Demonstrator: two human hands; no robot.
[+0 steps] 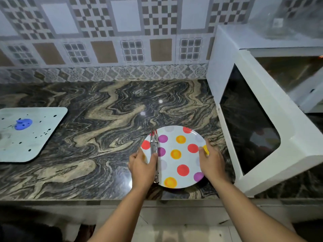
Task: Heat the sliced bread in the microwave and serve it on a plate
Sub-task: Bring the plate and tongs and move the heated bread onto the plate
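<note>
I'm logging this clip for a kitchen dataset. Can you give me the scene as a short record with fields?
setting: marbled stone counter, tiled wall behind
plate: polka-dot plate, no bread on it
left hand: left hand holds metal tongs against the plate's left rim
right hand: right hand holds the plate's right rim
microwave: white microwave, door open
other: pale mat at far left

Dim, bluish indoor light. Two small glare spots on glossy tabletop (104,119), centre. Wide-angle bending at edges; microwave (262,105) at right warped. Far wall tiles (122,32) soft, slightly blurred.
</note>
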